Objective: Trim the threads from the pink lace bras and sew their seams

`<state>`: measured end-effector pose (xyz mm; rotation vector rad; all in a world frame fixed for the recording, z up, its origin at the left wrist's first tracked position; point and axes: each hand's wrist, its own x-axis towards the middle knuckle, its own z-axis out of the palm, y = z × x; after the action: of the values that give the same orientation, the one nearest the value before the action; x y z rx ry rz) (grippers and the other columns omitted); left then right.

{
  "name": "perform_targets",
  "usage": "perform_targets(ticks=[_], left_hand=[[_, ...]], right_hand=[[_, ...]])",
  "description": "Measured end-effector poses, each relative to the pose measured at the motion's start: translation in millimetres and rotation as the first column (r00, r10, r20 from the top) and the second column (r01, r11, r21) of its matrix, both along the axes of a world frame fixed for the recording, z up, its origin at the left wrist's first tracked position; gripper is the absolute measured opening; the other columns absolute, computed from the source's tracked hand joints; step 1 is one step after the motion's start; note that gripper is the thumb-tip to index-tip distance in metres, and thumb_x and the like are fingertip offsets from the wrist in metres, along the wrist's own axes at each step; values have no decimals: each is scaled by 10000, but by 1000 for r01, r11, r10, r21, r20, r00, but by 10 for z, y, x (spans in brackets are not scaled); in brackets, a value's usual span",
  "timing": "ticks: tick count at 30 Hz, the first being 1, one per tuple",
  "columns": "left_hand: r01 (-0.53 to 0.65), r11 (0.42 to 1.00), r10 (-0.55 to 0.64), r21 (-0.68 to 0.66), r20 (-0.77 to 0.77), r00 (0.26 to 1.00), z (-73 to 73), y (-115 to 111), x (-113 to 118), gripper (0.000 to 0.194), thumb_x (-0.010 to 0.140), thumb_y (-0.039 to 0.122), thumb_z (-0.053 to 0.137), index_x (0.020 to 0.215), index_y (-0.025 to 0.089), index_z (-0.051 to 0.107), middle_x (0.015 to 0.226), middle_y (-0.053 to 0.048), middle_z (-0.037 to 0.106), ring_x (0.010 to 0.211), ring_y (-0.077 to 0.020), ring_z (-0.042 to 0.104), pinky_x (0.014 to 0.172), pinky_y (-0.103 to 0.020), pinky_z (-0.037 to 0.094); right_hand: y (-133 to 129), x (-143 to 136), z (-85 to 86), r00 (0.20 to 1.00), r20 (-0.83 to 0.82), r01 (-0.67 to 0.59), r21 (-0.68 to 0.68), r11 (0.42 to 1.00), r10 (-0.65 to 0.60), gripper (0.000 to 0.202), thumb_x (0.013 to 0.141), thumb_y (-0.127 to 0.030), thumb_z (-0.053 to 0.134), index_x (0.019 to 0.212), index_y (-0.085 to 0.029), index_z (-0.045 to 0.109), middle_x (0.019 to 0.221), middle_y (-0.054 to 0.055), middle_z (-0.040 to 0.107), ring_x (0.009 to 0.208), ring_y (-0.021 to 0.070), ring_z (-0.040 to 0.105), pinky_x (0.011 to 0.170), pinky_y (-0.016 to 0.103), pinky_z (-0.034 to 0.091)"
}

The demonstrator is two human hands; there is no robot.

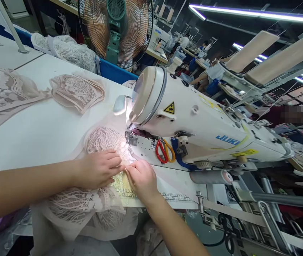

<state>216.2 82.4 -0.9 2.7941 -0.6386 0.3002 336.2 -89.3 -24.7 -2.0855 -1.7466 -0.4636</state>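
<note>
A pale pink lace piece (104,138) lies on the white sewing table, its right edge beside the lit presser foot (132,138) of a sewing machine (194,113). My left hand (99,169) rests on the lace with fingers bent and close together, gripping the fabric near its edge. Close beside it, my right hand (143,178) pinches the fabric edge between thumb and forefinger, just in front of the presser foot. More lace fabric (74,204) hangs over the table's front edge below my left forearm. The needle tip cannot be made out.
Red-handled scissors (161,152) and a yellow-handled pair (169,152) lie under the machine arm. Folded lace pieces (76,90) sit at left. A ruler strip (174,196) runs along the front edge. A large fan (115,32) stands behind; a thread cone (211,176) lies right.
</note>
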Motion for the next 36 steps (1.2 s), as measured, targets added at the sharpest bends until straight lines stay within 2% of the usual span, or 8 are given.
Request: perform_targets(ticks=[2,7,11,14,18,22,29,36], left_hand=[[6,1000,-6,-6,2,1000,-10,63,29,259,843,224,504,1064,156,620,881,-100,611,868,-245,562,888,-432,459],[72,997,-71,-7,85,994,-70,252,154,301,884,177,430,1126,173,609,1175,-111,624,1019,-243,562,942,-406,429],[100,995,-101,17,92,991,-94,388,271,307,875,164,437,1114,172,628,1155,-106,651,995,-254,576,883,-402,466],[137,990,-139,23,89,986,-90,487,345,312,869,164,456,1123,191,636,1170,-108,649,1015,-253,577,902,-411,463],[144,989,-148,41,105,983,-100,598,435,293,879,162,470,1100,214,656,1183,-99,648,1035,-253,577,919,-425,457],[150,988,-153,34,133,979,-114,678,526,279,911,162,450,1075,220,668,1161,-99,656,1027,-238,582,925,-413,446],[86,993,-88,-79,-18,996,-64,743,640,288,945,239,405,1072,237,665,1056,-89,674,969,-217,571,896,-363,437],[74,993,-81,-97,-62,995,-35,799,690,350,963,287,337,1083,233,661,1082,-98,667,1005,-231,557,887,-371,415]], right_hand=[[32,-11,-5,1000,4,9,11,1000,-9,229,877,-159,526,661,-185,596,654,8,560,661,141,458,622,260,349],[151,-6,-15,997,51,57,20,998,-58,185,855,-160,561,676,-184,604,677,12,587,669,152,455,610,266,336],[225,3,-23,993,73,98,-2,995,-98,172,842,-131,556,685,-184,605,709,14,604,681,153,461,620,269,340],[244,-6,-32,989,77,124,-15,992,-123,161,838,-116,548,715,-193,620,741,18,618,700,157,465,620,270,340],[240,-27,-30,988,70,143,-29,989,-140,145,823,-95,550,845,-190,658,802,30,634,730,171,469,620,277,343],[236,-43,-29,979,63,200,-59,978,-196,213,831,-120,546,995,-192,661,801,34,616,711,173,453,593,281,335],[229,-47,-60,982,31,189,-112,976,-186,401,713,-120,575,1109,-133,639,757,53,573,682,190,423,564,295,327],[229,-45,-70,984,-1,174,-99,980,-175,406,750,-101,515,1136,-135,634,764,56,578,697,198,437,589,302,344]])
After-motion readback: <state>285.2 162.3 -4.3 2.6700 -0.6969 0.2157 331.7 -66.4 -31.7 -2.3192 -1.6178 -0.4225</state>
